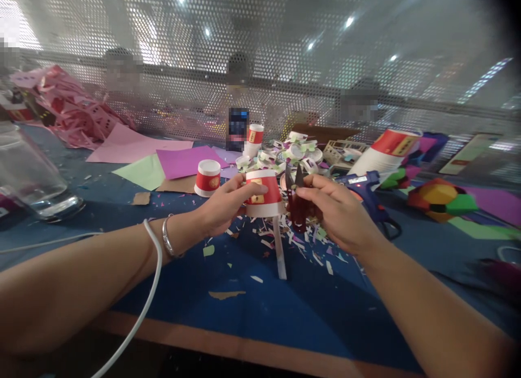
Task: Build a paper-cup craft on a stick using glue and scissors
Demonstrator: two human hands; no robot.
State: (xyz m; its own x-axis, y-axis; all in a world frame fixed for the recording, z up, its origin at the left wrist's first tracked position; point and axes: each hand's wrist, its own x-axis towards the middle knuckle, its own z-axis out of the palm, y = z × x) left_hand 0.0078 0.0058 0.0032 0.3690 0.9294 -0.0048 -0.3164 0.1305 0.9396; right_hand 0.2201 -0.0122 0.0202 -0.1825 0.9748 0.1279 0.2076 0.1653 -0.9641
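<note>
My left hand (228,204) is closed around a red and white paper cup (272,196), with the thumb across its printed side. The cup is held upside down, its rim low. A narrow pale strip (280,253) runs down from below the rim; whether it is joined to the cup I cannot tell. My right hand (337,209) grips small dark snips (298,204) just right of the cup, with two pointed blades spread upward. Paper scraps (301,245) lie beneath both hands. Another short red and white cup (208,178) stands upside down left of them.
Cut cup pieces (297,152) are heaped behind my hands. Stacked paper cups (385,155) lean at the right near a blue glue gun (368,196) and a colourful paper ball (442,199). A clear glass (35,171) stands left. A white cable (151,291) crosses my left forearm.
</note>
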